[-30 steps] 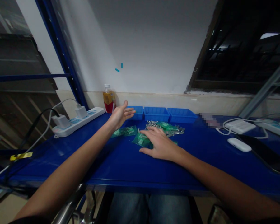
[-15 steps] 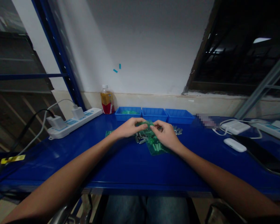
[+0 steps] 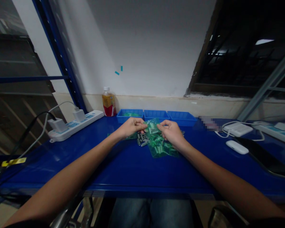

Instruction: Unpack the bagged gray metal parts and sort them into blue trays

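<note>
Between my two hands a small green plastic bag is held up, with small silvery pieces showing inside. My left hand pinches its left edge between thumb and fingers. At the opposite edge, my right hand is closed on it in the same way. Below, more green bags with metal pieces in them lie on the table. Loose silvery metal cylinders are heaped beside these, under my left hand. Another green bag is partly hidden behind my left wrist.
Three blue trays stand in a row along the wall, green bags in the left one. A drink bottle and a power strip are to the left. A white case, a phone and a charger lie right.
The small green bag has been raised and stretched flat between my hands, which have moved slightly apart. More of the bags beneath now shows.
</note>
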{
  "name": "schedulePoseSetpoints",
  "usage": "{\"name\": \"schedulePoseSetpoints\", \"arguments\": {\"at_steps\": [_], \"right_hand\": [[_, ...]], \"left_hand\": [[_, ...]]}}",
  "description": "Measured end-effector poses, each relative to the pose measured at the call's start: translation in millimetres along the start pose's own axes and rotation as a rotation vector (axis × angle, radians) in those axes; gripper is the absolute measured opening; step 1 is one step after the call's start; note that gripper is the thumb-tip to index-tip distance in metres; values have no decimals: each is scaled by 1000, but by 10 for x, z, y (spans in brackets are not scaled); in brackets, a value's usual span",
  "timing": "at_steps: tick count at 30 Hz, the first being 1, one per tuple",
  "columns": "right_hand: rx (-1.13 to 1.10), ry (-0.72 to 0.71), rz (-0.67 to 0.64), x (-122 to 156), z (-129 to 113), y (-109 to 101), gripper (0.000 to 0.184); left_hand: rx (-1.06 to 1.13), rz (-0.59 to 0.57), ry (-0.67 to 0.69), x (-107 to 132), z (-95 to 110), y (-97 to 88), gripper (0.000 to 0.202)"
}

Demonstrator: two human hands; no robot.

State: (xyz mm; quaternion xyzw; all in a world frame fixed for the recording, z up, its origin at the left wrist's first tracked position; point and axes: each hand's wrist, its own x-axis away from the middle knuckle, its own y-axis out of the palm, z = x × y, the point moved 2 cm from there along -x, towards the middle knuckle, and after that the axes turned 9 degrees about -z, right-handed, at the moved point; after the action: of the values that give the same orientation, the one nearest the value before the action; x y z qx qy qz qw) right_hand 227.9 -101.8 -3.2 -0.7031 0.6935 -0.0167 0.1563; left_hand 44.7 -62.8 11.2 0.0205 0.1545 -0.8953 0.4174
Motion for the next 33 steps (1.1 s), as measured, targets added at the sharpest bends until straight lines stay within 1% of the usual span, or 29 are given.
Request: {"name": "schedulePoseSetpoints", "arguments": {"at_steps": [2,4,6,8,10,11,12,14,15,16,17,20,21,22,23,26,28,30,32,33], "right_hand": [[-90,0,-37,29,-48,5,31],[-187,-37,-68,52,-85,11,36],[-239,-87,-65,60,-100,8,41],[-231,-140,-22,53,-93,-2,40],[-198,-187,28,38,-71,-9,35],[-190,-200,44,31,-58,-7,32],[-190,-206,53,25,-44,0,31],[-207,-208,54,22,-23,23,34],[-217,-207,49,24,-16,38,39],[-223,-209,43,28,-11,54,42],[-222,-213,40,32,-7,68,45],[-190,-236,43,37,8,86,45],[-160,-249,43,37,12,83,44],[-107,-266,39,37,13,75,42],[-22,-290,27,38,9,64,41],[389,-370,-67,54,-23,38,34],[655,-384,-151,72,-41,27,27],[838,-361,-211,91,-48,17,24],[972,-304,-242,104,-44,11,28],[1029,-267,-251,108,-38,9,32]], "left_hand": [[-33,21,39,-6,-3,-6,10],[-63,28,81,-5,-1,-11,6],[-57,-27,111,5,4,1,8],[-4,-118,121,21,2,32,18],[110,-182,117,34,-16,67,26],[187,-182,115,35,-30,80,29],[261,-155,116,32,-48,86,33],[354,-26,119,16,-89,79,43],[356,44,110,6,-111,72,47],[332,90,90,-5,-131,68,50],[290,101,63,-16,-147,68,47],[146,20,-10,-42,-174,71,23],[118,24,-19,-47,-175,56,17],[107,60,-21,-50,-174,25,15],[112,125,-20,-54,-170,-21,14],[175,379,-10,-73,-158,-237,10],[223,543,-1,-102,-156,-418,9],[250,677,8,-139,-165,-589,9],[243,758,15,-169,-188,-708,12],[235,787,17,-172,-206,-739,15]]}}
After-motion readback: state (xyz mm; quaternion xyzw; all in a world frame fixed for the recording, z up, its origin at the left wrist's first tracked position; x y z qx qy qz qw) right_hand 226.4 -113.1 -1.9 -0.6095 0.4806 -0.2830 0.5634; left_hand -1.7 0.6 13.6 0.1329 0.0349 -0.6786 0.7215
